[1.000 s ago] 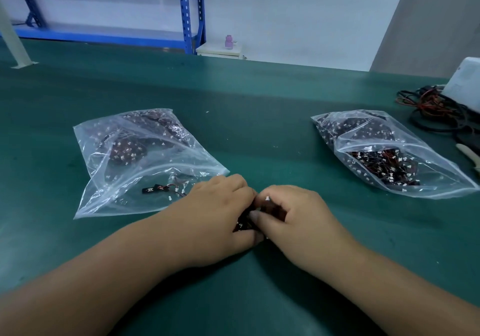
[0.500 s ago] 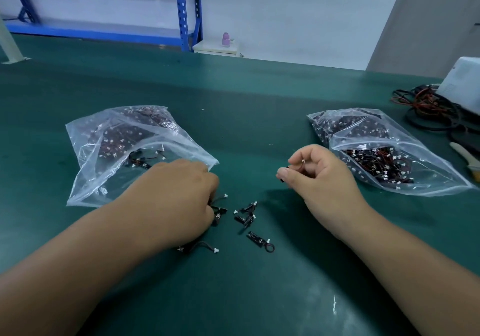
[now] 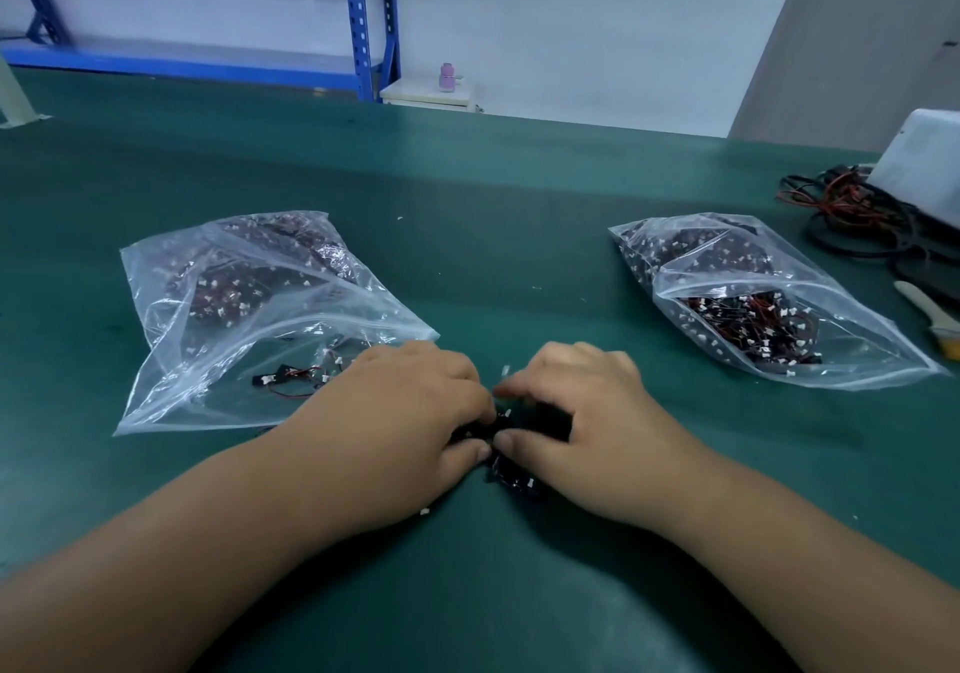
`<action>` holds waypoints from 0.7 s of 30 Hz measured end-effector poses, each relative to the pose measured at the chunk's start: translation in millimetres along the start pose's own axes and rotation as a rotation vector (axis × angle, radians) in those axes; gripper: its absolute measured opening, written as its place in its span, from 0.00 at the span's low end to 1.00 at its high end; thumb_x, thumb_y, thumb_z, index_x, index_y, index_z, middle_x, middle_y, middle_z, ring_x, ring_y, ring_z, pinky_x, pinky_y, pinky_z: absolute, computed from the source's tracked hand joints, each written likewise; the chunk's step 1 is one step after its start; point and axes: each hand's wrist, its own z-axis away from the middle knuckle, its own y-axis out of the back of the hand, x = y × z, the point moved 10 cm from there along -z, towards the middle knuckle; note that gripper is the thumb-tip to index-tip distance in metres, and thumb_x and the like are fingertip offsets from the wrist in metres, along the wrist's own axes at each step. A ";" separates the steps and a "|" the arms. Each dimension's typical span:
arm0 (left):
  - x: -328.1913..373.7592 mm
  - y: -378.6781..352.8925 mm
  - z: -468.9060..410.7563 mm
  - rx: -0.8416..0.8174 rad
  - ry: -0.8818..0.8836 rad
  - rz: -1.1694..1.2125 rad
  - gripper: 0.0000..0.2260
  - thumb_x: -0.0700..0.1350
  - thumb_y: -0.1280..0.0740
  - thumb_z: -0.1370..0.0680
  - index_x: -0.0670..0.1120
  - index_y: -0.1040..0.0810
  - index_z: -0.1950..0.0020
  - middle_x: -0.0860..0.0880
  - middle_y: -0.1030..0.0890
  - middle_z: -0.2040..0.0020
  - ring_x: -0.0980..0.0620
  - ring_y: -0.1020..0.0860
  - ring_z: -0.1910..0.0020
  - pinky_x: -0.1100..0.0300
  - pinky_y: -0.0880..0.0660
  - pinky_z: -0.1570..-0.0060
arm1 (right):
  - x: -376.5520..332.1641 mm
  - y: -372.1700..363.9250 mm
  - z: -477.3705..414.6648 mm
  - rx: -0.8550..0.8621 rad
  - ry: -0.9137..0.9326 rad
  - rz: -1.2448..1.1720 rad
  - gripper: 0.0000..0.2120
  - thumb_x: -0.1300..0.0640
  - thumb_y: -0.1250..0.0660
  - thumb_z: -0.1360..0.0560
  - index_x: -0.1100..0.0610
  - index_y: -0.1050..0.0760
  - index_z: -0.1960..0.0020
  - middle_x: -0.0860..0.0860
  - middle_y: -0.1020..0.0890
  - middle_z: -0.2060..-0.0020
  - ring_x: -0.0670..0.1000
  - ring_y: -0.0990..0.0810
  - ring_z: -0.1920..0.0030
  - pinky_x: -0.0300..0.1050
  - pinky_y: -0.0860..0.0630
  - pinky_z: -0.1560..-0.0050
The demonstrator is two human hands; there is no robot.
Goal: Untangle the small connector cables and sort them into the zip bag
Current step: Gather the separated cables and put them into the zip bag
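Observation:
A small clump of black connector cables (image 3: 511, 475) with white plugs lies on the green table between my hands. My left hand (image 3: 410, 412) and my right hand (image 3: 576, 423) meet over the clump, fingers curled down onto it and thumbs nearly touching. Most of the clump is hidden under my fingers. A clear zip bag (image 3: 171, 360) lies to the left with several cables inside, its corner beside my left hand. A second clear zip bag (image 3: 852, 329) full of tangled cables lies to the right, apart from my right hand.
A heap of red and black wires (image 3: 841, 204) and a white box (image 3: 919, 163) sit at the far right. A brush (image 3: 930, 313) lies near the right edge. Blue shelving (image 3: 363, 17) stands beyond the table's far edge.
My hands were apart half a second ago with loose cables lying between them. Both hands have come together over the cables, gathering them into one clump.

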 end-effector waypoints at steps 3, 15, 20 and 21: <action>3.5 2.0 -0.7 0.035 -0.011 0.008 0.09 0.56 0.40 0.22 0.58 0.24 0.45 0.59 0.25 0.49 0.56 0.28 0.46 0.53 0.31 0.41 | -6.0 -8.9 -0.8 -0.039 0.031 0.068 0.18 0.32 0.39 0.28 0.43 0.20 0.51 0.41 0.28 0.58 0.44 0.30 0.51 0.46 0.41 0.48; -3.8 2.5 0.7 0.024 0.028 -0.030 0.11 0.61 0.42 0.22 0.59 0.26 0.45 0.60 0.27 0.48 0.58 0.30 0.45 0.55 0.31 0.39 | 47.7 34.0 3.4 0.345 -0.227 -0.315 0.07 0.51 0.32 0.24 0.50 0.24 0.60 0.47 0.19 0.66 0.47 0.23 0.65 0.48 0.24 0.59; -2.3 6.0 2.3 0.042 0.021 -0.045 0.09 0.62 0.43 0.22 0.59 0.29 0.51 0.60 0.29 0.52 0.58 0.31 0.48 0.57 0.31 0.42 | 68.2 39.2 1.9 0.419 -0.318 -0.536 0.08 0.57 0.31 0.23 0.44 0.23 0.55 0.46 0.17 0.61 0.49 0.20 0.62 0.49 0.20 0.56; -1.9 7.4 2.1 0.049 0.018 -0.033 0.08 0.61 0.42 0.22 0.59 0.30 0.53 0.60 0.29 0.53 0.58 0.31 0.49 0.57 0.31 0.42 | 71.3 38.1 1.3 0.424 -0.335 -0.574 0.10 0.59 0.30 0.24 0.43 0.22 0.56 0.45 0.17 0.61 0.47 0.21 0.62 0.47 0.21 0.56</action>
